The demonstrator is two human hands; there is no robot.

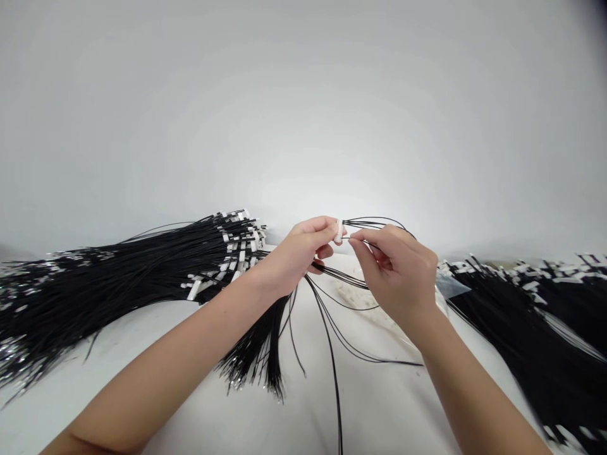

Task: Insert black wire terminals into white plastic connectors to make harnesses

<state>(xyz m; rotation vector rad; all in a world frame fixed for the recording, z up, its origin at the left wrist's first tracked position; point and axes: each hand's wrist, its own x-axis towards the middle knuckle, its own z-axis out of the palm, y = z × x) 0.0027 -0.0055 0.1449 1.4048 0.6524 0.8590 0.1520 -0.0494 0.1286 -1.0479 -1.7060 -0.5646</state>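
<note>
My left hand (298, 253) is raised over the white table (156, 385), its thumb and fingers pinched on a small white connector (339, 230). Several thin black wires (379, 222) loop out of that connector to the right and hang down below my hands. My right hand (398, 268) sits close against it, fingers pinched on one thin black wire (353, 239) at the connector's side. A hanging bunch of black wires (265, 354) with bare metal tips drops under my left wrist.
A large fanned pile of black wires with white connectors (142, 278) lies at the left. Another dark pile of the same wires (535, 328) fills the right side. A clear bag with small white parts (360, 297) lies behind my right hand. A plain grey wall rises behind.
</note>
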